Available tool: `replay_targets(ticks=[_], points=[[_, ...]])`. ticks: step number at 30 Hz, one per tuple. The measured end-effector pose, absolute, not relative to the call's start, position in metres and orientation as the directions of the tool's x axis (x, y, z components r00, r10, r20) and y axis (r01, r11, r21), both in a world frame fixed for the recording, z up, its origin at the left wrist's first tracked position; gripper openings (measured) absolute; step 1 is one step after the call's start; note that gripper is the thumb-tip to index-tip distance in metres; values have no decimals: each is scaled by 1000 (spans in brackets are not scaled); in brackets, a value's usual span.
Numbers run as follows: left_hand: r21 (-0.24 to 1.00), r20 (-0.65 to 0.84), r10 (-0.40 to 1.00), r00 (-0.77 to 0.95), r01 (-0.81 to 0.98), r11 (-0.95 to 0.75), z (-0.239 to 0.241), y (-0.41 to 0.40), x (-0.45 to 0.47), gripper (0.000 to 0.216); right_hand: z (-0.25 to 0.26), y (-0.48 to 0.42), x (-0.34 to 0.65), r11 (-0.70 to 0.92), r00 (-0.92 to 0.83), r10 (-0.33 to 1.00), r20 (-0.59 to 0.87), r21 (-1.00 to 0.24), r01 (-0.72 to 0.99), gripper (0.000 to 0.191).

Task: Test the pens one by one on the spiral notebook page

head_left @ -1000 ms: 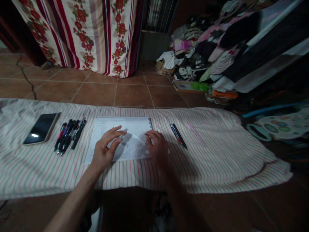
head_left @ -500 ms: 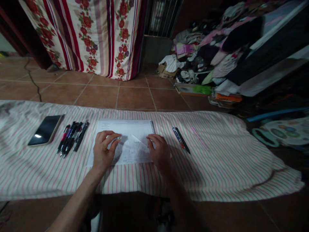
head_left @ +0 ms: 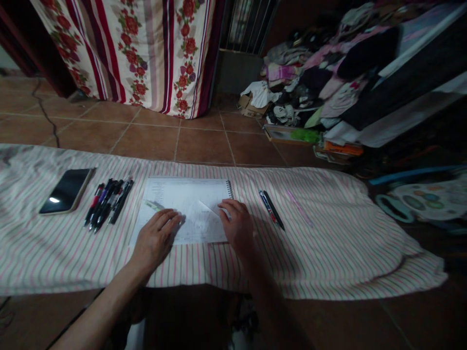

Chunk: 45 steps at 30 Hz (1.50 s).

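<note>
A spiral notebook (head_left: 189, 187) with writing on its page lies on striped cloth, under both hands. Over its left half, my left hand (head_left: 156, 236) is closed, palm down. A pale, greenish pen-like piece (head_left: 153, 205) sticks out leftward from behind its fingers; their hold on it is partly hidden. My right hand (head_left: 237, 222) is at the notebook's spiral edge, thumb and fingers pinched on a thin white stick (head_left: 207, 208) that points up and left over the page. Two dark pens (head_left: 272, 209) lie just right of this hand.
Several pens (head_left: 107, 204) lie in a bunch left of the notebook, beside a phone (head_left: 67, 191). A pink stick (head_left: 299, 208) rests on the striped cloth (head_left: 339, 253) at the right. Beyond are a floral curtain (head_left: 153, 58) and heaped clothes (head_left: 310, 78).
My left hand has turned palm down and lowered, so the pale pen-like piece now shows above it. My right hand stays almost in place with the thin stick. The view has shifted slightly.
</note>
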<state>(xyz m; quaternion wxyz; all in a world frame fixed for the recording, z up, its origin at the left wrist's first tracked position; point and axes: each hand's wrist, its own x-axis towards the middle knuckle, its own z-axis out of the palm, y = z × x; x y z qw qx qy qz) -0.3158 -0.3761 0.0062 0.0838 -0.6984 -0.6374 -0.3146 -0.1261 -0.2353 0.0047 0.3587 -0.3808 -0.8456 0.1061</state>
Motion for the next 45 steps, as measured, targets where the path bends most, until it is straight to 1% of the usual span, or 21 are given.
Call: replay_targets(ticks=[5, 9, 16, 21, 24, 27, 29, 32, 37, 41, 45], points=[[295, 543, 840, 6, 935, -198, 6, -375, -314, 32, 4, -237, -128, 678, -444, 726, 525, -441, 588, 15], [301, 494, 869, 18, 934, -191, 5, -373, -311, 31, 5, -236, -126, 653, -419, 744, 520, -435, 620, 13], [262, 478, 877, 48, 945, -195, 13, -365, -302, 29, 7, -232, -123, 635, -405, 763, 505, -462, 619, 14], [273, 448, 894, 25, 948, -163, 8, -363, -300, 29, 9, -229, -119, 618, -366, 765, 530, -445, 648, 12], [284, 435, 900, 24, 945, -162, 3, -362, -299, 28, 9, -226, -115, 598, -344, 776, 528, -444, 667, 14], [281, 445, 895, 17, 947, -157, 1, -359, -298, 26, 10, -225, -114, 580, -339, 796, 501, -473, 664, 18], [272, 443, 896, 8, 952, -143, 2, -357, -296, 25, 11, -226, -116, 585, -361, 800, 479, -491, 646, 20], [259, 427, 904, 5, 957, -128, 6, -354, -292, 25, 13, -230, -120, 601, -402, 795, 454, -501, 623, 17], [208, 388, 921, 44, 969, -134, 12, -349, -286, 26, 12, -232, -121, 590, -415, 805, 425, -491, 642, 13], [154, 365, 931, 11, 985, -72, 13, -346, -286, 24, 11, -231, -121, 586, -433, 809, 398, -488, 647, 14], [103, 366, 931, -9, 994, -31, 12, -347, -292, 25, 12, -231, -119, 587, -429, 808, 404, -489, 645, 14]])
